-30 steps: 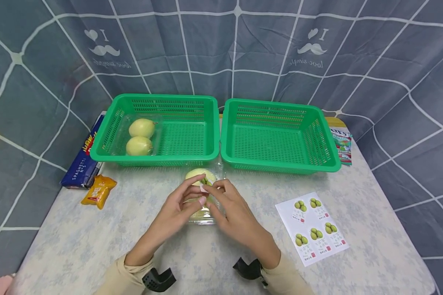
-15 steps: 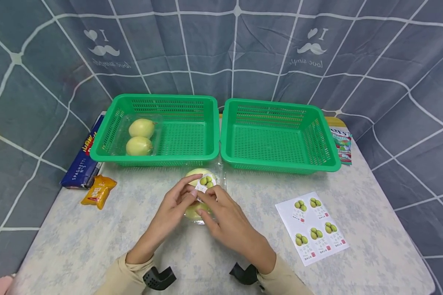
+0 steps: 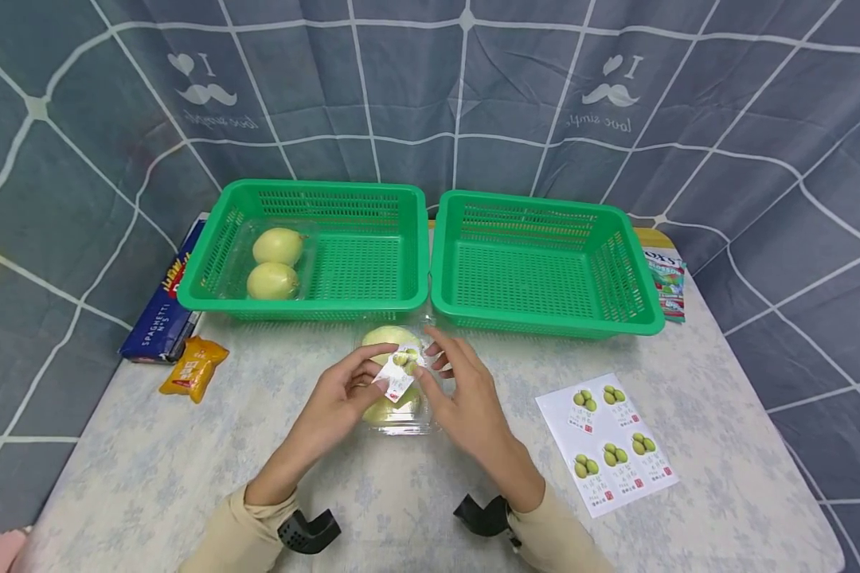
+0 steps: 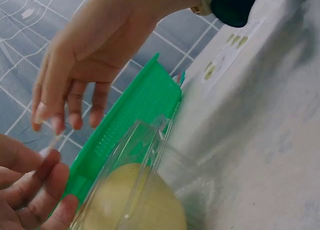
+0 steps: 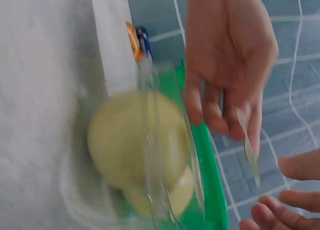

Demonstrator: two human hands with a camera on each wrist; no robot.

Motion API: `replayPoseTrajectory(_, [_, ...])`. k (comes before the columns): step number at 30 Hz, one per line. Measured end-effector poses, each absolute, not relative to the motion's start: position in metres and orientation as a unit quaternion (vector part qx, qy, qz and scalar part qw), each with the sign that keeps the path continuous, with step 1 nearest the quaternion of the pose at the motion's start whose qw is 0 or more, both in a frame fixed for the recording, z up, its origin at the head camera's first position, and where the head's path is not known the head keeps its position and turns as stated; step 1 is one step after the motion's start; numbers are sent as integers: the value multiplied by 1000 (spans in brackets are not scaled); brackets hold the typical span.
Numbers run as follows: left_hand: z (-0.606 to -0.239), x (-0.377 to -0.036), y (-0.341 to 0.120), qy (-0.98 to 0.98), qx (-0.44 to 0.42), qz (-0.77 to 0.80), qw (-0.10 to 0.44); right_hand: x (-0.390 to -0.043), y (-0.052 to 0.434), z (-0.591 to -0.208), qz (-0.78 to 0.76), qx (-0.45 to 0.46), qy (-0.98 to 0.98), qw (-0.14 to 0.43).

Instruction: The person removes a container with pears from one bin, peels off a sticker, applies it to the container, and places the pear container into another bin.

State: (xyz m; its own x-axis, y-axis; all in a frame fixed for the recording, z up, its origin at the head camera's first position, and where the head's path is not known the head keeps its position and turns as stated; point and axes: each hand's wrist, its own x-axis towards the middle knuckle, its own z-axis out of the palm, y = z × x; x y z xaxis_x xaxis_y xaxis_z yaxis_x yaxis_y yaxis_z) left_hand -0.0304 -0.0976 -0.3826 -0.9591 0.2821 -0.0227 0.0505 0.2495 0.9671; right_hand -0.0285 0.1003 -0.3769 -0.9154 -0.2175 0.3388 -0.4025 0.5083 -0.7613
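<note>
Between thumb and fingers my left hand (image 3: 340, 398) pinches a small white sticker (image 3: 396, 386) printed with green fruits. In the right wrist view the sticker (image 5: 249, 152) appears nearly edge-on, hanging from the left fingers. My right hand (image 3: 469, 398) is just right of the sticker with its fingers spread; in the right wrist view its fingertips (image 5: 290, 167) stand apart from it. Under both hands sits a clear plastic clamshell box (image 3: 404, 428) with pale yellow-green round fruits (image 5: 135, 135) inside, partly hidden by the hands and sticker.
A sticker sheet (image 3: 652, 454) lies to the right. Behind are two green baskets: the left basket (image 3: 351, 306) holds another clear box with two fruits (image 3: 274, 281), the right basket (image 3: 523, 318) stands beside it. A spaghetti box (image 3: 154, 326) and orange packet (image 3: 195, 368) lie left, a snack bag (image 3: 668, 286) right.
The sticker, at first curled between both hands, now lies flatter and faces up in the left hand. The right fingers have let go of it and moved right.
</note>
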Motion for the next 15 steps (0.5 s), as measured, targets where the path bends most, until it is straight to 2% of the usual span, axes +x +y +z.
replayPoseTrajectory(7, [-381, -32, -100, 820, 133, 548, 99, -49, 110, -376, 504, 143, -852, 0])
replayPoseTrajectory(15, [-382, -42, -107, 819, 69, 566, 64, -62, 106, -380, 527, 109, -843, -25])
